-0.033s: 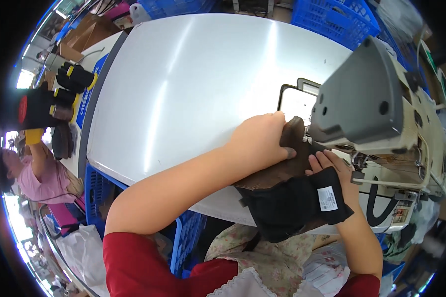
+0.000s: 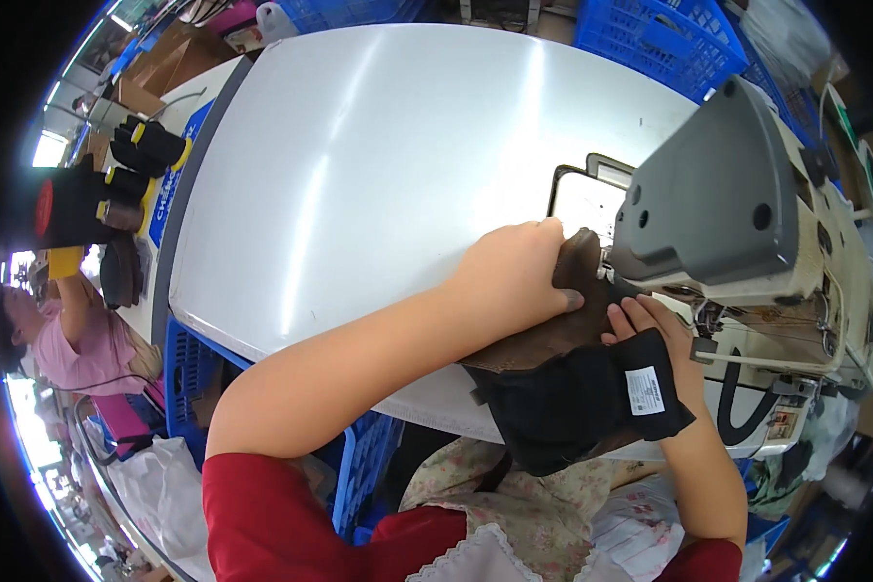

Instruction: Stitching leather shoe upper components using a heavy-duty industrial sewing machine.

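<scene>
left hand (image 2: 514, 267) on brown material (image 2: 582, 315)

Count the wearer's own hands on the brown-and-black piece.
2. The left hand is on the brown part's left edge; the right hand is at the right, partly hidden by the black part.

At the sewing machine (image 2: 718, 204), the left hand (image 2: 514, 267) grips brown fabric (image 2: 543, 342) over the white surface (image 2: 359, 175); black fabric (image 2: 563, 412) with a white label (image 2: 644, 391) partly covers the right hand (image 2: 671, 335).
</scene>
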`<state>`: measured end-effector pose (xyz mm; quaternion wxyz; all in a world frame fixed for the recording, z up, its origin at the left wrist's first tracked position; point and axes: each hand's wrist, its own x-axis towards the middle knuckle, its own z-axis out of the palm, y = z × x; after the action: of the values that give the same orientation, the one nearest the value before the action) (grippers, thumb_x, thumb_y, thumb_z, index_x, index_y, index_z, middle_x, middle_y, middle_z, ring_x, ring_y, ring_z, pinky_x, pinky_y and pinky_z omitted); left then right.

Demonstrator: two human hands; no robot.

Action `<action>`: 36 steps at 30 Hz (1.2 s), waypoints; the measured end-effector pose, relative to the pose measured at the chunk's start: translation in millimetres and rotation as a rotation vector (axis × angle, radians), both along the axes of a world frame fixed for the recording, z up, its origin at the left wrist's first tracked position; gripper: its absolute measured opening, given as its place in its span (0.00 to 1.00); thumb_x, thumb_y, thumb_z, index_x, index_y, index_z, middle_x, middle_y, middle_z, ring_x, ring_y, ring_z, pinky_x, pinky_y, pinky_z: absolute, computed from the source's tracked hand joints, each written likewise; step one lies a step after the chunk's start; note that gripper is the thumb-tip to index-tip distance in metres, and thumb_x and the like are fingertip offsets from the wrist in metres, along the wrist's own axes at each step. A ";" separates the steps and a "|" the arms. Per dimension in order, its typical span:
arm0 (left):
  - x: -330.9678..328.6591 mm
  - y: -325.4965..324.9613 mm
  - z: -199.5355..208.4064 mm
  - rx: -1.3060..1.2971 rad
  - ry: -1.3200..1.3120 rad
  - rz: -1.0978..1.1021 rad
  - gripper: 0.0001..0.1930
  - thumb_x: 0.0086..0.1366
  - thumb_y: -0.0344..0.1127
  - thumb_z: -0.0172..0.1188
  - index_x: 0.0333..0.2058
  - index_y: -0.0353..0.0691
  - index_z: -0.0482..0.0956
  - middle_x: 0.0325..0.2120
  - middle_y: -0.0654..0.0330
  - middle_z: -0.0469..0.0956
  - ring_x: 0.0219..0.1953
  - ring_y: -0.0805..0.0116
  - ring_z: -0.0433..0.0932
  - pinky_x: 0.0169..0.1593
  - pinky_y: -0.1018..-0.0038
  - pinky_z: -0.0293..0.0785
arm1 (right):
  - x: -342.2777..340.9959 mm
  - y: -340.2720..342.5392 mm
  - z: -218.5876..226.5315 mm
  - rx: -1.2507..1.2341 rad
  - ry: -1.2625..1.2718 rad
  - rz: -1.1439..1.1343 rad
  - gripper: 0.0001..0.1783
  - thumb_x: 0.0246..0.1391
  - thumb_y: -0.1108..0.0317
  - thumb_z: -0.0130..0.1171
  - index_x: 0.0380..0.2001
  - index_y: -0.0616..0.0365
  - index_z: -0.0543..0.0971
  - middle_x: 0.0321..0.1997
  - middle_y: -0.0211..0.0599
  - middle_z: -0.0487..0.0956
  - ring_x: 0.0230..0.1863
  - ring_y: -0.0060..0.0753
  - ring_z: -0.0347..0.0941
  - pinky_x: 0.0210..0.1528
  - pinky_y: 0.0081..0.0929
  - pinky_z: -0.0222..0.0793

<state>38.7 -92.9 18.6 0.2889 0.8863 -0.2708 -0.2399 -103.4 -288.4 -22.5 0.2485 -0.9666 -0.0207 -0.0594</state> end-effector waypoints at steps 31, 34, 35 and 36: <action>2.4 4.7 -6.1 -0.077 0.062 0.053 0.19 0.57 0.37 0.65 0.46 0.35 0.77 0.37 0.48 0.82 0.41 0.50 0.81 0.47 0.63 0.75 | -9.5 -2.2 48.7 -0.075 0.124 0.229 0.58 0.37 0.22 0.58 0.60 0.62 0.72 0.58 0.61 0.74 0.61 0.61 0.69 0.62 0.47 0.63; 0.9 6.2 -5.3 -0.085 0.038 0.033 0.17 0.58 0.39 0.64 0.42 0.36 0.77 0.35 0.47 0.81 0.41 0.49 0.80 0.45 0.62 0.74 | -6.4 1.5 52.8 -0.162 0.074 0.243 0.56 0.41 0.22 0.54 0.56 0.64 0.75 0.55 0.60 0.76 0.55 0.59 0.74 0.60 0.48 0.65; 0.4 4.8 -2.6 -0.082 0.039 0.025 0.17 0.58 0.39 0.64 0.42 0.36 0.77 0.35 0.47 0.81 0.41 0.49 0.80 0.45 0.62 0.74 | -6.4 0.6 53.1 -0.158 0.075 0.236 0.56 0.41 0.22 0.54 0.56 0.64 0.75 0.55 0.60 0.76 0.55 0.59 0.74 0.60 0.48 0.65; -0.2 3.3 2.0 -0.029 0.039 0.036 0.16 0.58 0.39 0.64 0.42 0.35 0.77 0.34 0.47 0.81 0.40 0.49 0.80 0.45 0.62 0.75 | -6.7 -0.3 53.3 -0.207 0.136 0.244 0.56 0.39 0.21 0.54 0.60 0.57 0.72 0.61 0.54 0.71 0.62 0.56 0.67 0.55 0.46 0.70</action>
<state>38.5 -89.6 20.6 0.3115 0.8819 -0.2525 -0.2481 -110.2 -288.7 30.8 0.1536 -0.9791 -0.1271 0.0393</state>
